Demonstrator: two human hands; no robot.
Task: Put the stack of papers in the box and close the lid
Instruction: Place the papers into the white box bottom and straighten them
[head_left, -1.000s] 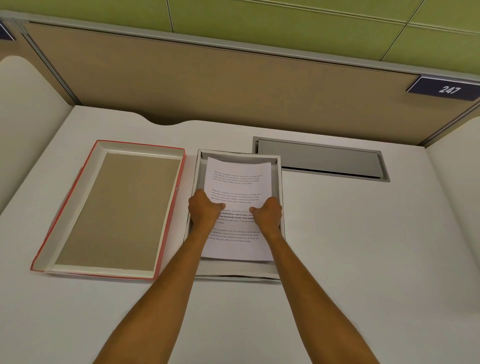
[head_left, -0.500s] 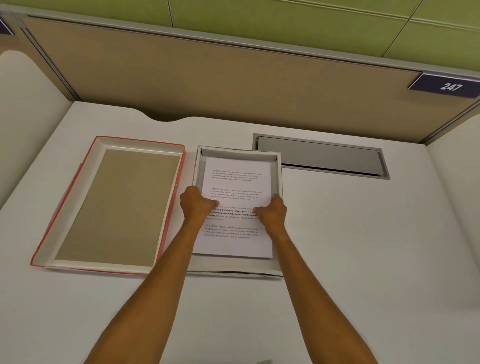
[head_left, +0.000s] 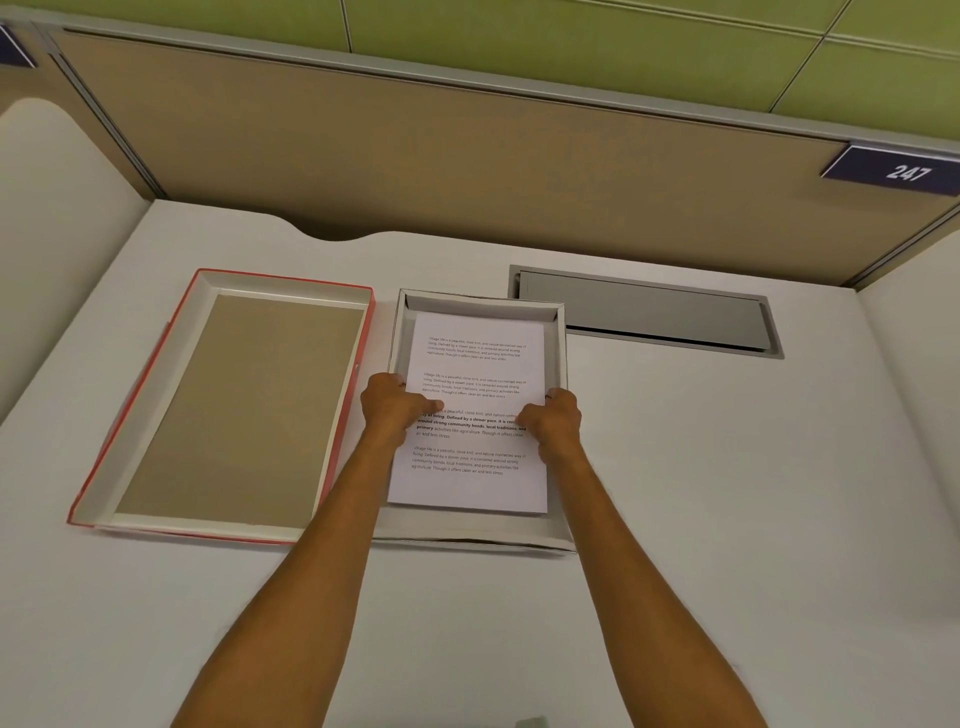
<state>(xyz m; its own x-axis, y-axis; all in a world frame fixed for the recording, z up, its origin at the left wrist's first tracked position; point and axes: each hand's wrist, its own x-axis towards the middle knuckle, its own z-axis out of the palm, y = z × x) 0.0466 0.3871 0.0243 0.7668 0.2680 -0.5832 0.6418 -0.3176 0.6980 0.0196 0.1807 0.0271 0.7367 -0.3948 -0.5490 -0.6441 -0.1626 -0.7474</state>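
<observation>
Squarely over the box (head_left: 560, 353): papers (head_left: 475, 415), printed side up, four blocks of text legible as lines, the third partly bold. Far edge of the papers down inside the box, close to its far wall; near edge just short of the near wall, whether flat on the bottom or slightly raised cannot be told. Left hand (head_left: 390, 406) clamped on the left edge of the papers about midway along, thumb lying on top over the print, fingers curled under and out of sight. Right hand (head_left: 553, 422) clamped likewise on the right edge, thumb on top, fingers folded down beside the right wall, a ring on one of them. Both forearms bare, reaching in from the near side. Just left of the box, not touching it as far as can be seen: lid (head_left: 156, 395), upside down, red outside, pale rim, brown cardboard inside. All on a white desk (head_left: 727, 493). Behind and right of the box, set into the desk, a grey cable hatch (head_left: 644, 312). Beyond that, a tan partition (head_left: 415, 156) with a dark plate (head_left: 898, 170) reading 247 at its right end.
</observation>
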